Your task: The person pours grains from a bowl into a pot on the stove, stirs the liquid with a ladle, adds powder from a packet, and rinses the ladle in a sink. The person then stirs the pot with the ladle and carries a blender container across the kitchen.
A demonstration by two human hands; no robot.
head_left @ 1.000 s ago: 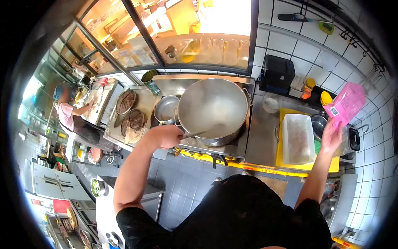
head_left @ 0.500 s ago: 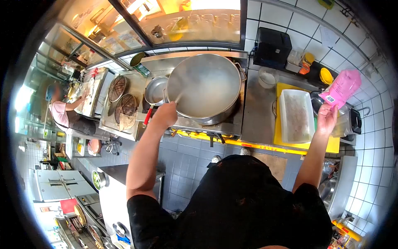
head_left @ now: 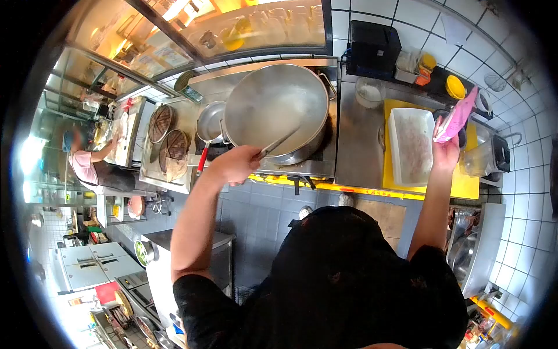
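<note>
My left hand is closed around a long, thin, stick-like utensil at the front rim of a large metal pot. The utensil slants over the pot, its far end above the pale, steaming liquid. My right hand grips a pink plastic bag, turned partly edge-on, just right of a white rectangular tub. The tub stands on a yellow cutting board and has pale residue or liquid in it. Left of the pot sits a smaller pan with a red handle.
Round woven baskets and a tin can stand left on the counter. A clear container, a black box and yellow bowls line the back right. A co-worker stands far left.
My left hand has moved toward me, and the utensil now shows lying aslant over the pot. My right hand has brought the pink bag lower and turned it edge-on. The view has shifted slightly.
</note>
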